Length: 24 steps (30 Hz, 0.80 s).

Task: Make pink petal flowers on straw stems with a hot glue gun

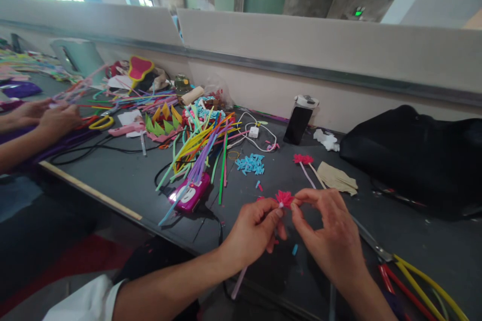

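My left hand point(258, 225) pinches a hot-pink fuzzy pipe-cleaner flower point(283, 197) just under its petals, by a whitish centre. A pale lilac stem point(239, 282) comes out below that hand. My right hand point(329, 228) has thumb and index fingertip closed on the flower's right edge, its other fingers curled. Beyond the hands lie two similar pink flowers point(303, 159) on pale stems. Short blue pipe-cleaner pieces point(250, 164) form a small pile, and one loose blue piece point(294, 249) rests between my hands.
Yellow-handled scissors point(408, 266) and a red-handled tool point(399, 286) lie at lower right. A black bag point(410, 160), a propped phone point(297, 125) and a magenta power strip point(192, 193) under pipe cleaners point(205, 143) surround the workspace. At left, another person's hands point(56, 118) work.
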### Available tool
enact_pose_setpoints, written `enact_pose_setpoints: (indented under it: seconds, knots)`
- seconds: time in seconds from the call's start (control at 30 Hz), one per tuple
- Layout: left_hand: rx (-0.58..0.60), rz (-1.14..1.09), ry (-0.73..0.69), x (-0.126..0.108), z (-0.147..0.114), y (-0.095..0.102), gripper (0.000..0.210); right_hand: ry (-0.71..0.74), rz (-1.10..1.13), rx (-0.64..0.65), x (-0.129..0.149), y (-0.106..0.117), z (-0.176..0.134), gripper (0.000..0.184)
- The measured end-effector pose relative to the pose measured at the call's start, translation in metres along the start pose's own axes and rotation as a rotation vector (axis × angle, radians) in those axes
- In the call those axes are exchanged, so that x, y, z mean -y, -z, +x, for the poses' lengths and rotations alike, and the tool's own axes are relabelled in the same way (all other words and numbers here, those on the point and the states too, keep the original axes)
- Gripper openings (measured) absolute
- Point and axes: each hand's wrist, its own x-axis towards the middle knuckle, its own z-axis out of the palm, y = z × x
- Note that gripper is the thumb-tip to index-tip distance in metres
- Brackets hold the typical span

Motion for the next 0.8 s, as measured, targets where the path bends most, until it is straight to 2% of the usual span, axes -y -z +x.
enact_pose_setpoints:
  seconds: [0.6,0.8]
  knots:
    - [0.030,0.038,-0.007,-0.0006,0.0006,0.0015,0.030,-0.062,0.052,0.044,-0.0100,0.0052,0.0006,0.012]
    - [0.012,0.057,-0.006,-0.0018,0.0011,0.0020,0.031,-0.040,0.032,0.050,-0.0085,0.0051,0.0020,0.010]
